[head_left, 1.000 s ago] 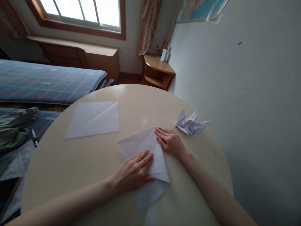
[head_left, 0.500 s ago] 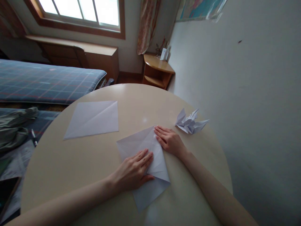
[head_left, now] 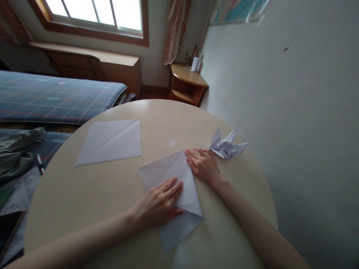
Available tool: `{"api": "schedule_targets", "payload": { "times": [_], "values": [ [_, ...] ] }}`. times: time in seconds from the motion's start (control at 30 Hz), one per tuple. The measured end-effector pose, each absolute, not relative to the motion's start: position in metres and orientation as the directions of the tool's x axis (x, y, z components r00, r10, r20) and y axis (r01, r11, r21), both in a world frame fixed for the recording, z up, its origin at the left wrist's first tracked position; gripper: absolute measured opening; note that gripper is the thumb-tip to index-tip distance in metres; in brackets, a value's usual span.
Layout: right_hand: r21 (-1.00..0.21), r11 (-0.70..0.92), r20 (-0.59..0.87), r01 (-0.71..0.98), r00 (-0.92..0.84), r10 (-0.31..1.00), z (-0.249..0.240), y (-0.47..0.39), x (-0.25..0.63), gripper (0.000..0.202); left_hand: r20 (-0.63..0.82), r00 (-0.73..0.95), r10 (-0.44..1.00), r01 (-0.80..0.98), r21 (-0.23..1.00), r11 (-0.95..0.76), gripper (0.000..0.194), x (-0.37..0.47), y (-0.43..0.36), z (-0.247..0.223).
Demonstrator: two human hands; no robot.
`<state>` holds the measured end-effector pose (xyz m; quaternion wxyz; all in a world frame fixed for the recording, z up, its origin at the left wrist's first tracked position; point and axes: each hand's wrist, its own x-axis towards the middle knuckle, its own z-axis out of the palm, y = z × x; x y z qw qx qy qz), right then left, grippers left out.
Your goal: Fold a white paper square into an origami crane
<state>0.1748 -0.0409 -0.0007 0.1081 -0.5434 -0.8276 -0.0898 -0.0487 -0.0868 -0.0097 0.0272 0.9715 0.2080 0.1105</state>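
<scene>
Presently | 2 hands, fingers unclenched | left hand [head_left: 162, 201], right hand [head_left: 203, 166] on folded paper [head_left: 187, 192] | writing: none legible

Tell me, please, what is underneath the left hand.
Under the left hand lies a partly folded white paper. The part of the sheet beneath the palm is covered.

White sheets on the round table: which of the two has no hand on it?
The far-left sheet, lying apart with a diagonal crease. The left hand and right hand both touch the nearer, partly folded sheet.
</scene>
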Motion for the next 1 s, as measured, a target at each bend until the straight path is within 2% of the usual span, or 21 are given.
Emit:
{"api": "schedule_targets", "payload": {
  "times": [0.27, 0.37, 0.5, 0.63, 0.73, 0.8, 1.0],
  "values": [
    [-0.032, 0.384, 0.313, 0.923, -0.355, 0.881, -0.005, -0.036, 0.178, 0.037, 0.188, 0.898, 0.397, 0.389, 0.081, -0.918, 0.058, -0.049, -0.086, -0.009],
    [-0.057, 0.41, 0.403, 0.91, -0.355, 0.844, -0.007, -0.036, 0.182, 0.035, 0.188, 0.896, 0.402, 0.391, 0.094, -0.916, 0.058, -0.048, -0.086, -0.009],
    [-0.011, 0.356, 0.501, 0.934, -0.303, 0.811, -0.007, -0.036, 0.183, 0.037, 0.176, 0.898, 0.404, 0.393, 0.094, -0.915, 0.059, -0.048, -0.087, -0.01],
    [0.012, 0.276, 0.385, 0.961, -0.26, 0.886, -0.006, -0.03, 0.178, 0.047, 0.167, 0.895, 0.413, 0.398, 0.117, -0.91, 0.058, -0.048, -0.087, -0.009],
    [-0.023, 0.382, 0.21, 0.924, -0.369, 0.905, -0.004, -0.029, 0.177, 0.047, 0.158, 0.897, 0.413, 0.397, 0.124, -0.909, 0.058, -0.048, -0.087, -0.008],
    [-0.053, 0.451, 0.144, 0.891, -0.44, 0.886, -0.002, -0.032, 0.179, 0.046, 0.164, 0.894, 0.418, 0.4, 0.131, -0.907, 0.057, -0.048, -0.087, -0.008],
    [-0.129, 0.497, 0.16, 0.858, -0.477, 0.864, 0.005, -0.051, 0.187, 0.044, 0.187, 0.885, 0.427, 0.403, 0.154, -0.902, 0.056, -0.049, -0.088, -0.011]
  ]
}}
